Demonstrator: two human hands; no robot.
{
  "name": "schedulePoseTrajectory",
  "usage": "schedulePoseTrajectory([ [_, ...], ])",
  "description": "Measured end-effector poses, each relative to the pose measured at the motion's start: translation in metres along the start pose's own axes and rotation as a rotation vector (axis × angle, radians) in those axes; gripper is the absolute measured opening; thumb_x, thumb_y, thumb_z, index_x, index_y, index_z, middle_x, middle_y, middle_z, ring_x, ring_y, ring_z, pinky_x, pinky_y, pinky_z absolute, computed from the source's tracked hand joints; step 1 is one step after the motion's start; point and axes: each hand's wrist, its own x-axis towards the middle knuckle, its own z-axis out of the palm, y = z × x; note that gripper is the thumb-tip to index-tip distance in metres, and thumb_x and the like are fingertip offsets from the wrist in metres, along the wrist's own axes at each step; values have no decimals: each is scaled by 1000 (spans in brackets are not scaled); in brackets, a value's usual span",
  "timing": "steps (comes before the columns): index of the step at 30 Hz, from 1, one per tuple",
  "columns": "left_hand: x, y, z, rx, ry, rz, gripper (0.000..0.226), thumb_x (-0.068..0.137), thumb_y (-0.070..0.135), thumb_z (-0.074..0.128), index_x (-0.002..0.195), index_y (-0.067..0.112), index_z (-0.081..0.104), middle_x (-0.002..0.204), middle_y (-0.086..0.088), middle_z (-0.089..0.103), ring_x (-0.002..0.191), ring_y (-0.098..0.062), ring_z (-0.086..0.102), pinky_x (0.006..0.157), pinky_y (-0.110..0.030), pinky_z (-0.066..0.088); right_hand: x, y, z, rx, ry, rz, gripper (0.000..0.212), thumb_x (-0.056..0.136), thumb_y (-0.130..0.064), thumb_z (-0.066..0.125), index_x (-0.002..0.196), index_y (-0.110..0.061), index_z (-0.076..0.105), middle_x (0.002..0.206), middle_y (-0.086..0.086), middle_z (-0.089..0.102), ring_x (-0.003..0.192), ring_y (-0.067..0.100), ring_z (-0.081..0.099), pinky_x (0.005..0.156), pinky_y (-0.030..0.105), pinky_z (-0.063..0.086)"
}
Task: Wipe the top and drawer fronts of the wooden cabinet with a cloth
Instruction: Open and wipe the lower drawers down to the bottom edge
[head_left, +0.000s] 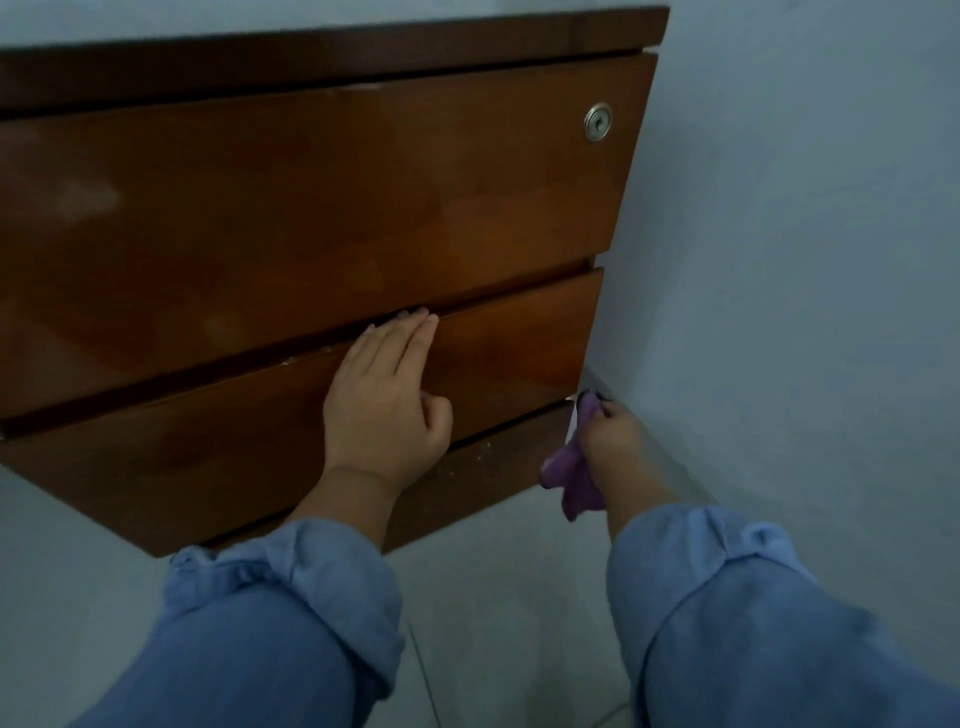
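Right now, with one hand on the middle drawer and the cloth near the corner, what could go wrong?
1. The left hand has fingertips in the gap above the middle drawer front; if a drawer shifts, they might be pinched.
2. The right hand works the purple cloth at the cabinet's lower right corner beside the wall; knuckles could scrape there.
3. Pale specks remain on the bottom drawer front and may be missed.

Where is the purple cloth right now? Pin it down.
In the head view, lower right: the purple cloth is bunched in the right hand at the cabinet's bottom right corner, beside the wall.
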Motion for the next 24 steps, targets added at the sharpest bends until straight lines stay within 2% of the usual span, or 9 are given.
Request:
schedulePoseTrajectory([
  [4, -16, 7, -17, 5, -53, -17, 63, 78, 20, 47, 139, 5, 46, 143, -10, 48, 134, -22, 42, 115, -34, 24, -16, -1, -40, 167, -256, 271, 32, 90, -36, 46, 77, -15, 67, 52, 7, 58, 58, 28, 52, 56, 30, 36],
  [6, -35, 8, -20, -2, -91, -30, 61, 80, 19, 51, 139, 7, 45, 142, -9, 49, 134, -22, 44, 113, -33, 23, -17, -4, -47, 93, -241, 198, 21, 88, -29, 49, 80, -16, 64, 38, -1, 54, 59, 25, 50, 59, 27, 39],
  [8, -55, 4, -23, -29, -156, -75, 59, 86, 19, 52, 144, 13, 39, 148, -4, 42, 137, -18, 37, 110, -26, 19, -15, -5, -48, 27, -189, 52, 26, 89, -30, 51, 91, -8, 63, 62, 7, 68, 76, 32, 62, 77, 34, 53],
  [10, -72, -5, -21, -61, -220, -132, 59, 91, 22, 48, 148, 19, 32, 152, 2, 35, 141, -13, 30, 110, -21, 16, -24, -6, -46, 55, -231, 2, 31, 88, -39, 57, 94, -8, 62, 86, 19, 68, 86, 37, 64, 84, 44, 52],
  [13, -94, -27, -23, -56, -277, -262, 57, 93, 23, 47, 147, 21, 33, 151, 3, 36, 137, -13, 34, 109, -25, 28, -36, -9, -37, 116, -286, -3, 31, 78, -37, 72, 88, -9, 61, 70, 18, 66, 66, 33, 64, 70, 41, 51],
  [16, -108, -50, -25, 46, -273, -328, 63, 84, 17, 58, 144, 14, 38, 146, -5, 43, 133, -21, 42, 108, -33, 33, -43, -24, -16, 146, -117, -150, 38, 62, -31, 77, 89, -10, 62, 80, 17, 65, 79, 37, 66, 80, 47, 55],
  [19, -108, -65, -30, 151, -177, -313, 77, 72, 10, 67, 143, 8, 38, 144, -12, 44, 133, -28, 41, 111, -41, 27, -66, -56, -5, 69, 92, -569, 37, 77, -18, 65, 114, -13, 61, 117, 18, 56, 105, 29, 57, 98, 31, 41],
  [21, -101, -68, -39, 213, -110, -289, 81, 70, 12, 66, 144, 8, 34, 147, -12, 41, 136, -26, 36, 114, -42, 21, -86, -80, -1, 60, 189, -795, 34, 84, -10, 58, 118, -12, 62, 122, 15, 52, 107, 25, 55, 95, 24, 37],
  [24, -93, -67, -47, 261, -49, -284, 81, 71, 15, 62, 146, 7, 31, 149, -12, 38, 139, -25, 33, 115, -44, 20, -101, -98, 11, -5, 232, -907, 34, 91, -17, 54, 125, -16, 59, 128, 6, 54, 113, 21, 53, 95, 21, 35],
])
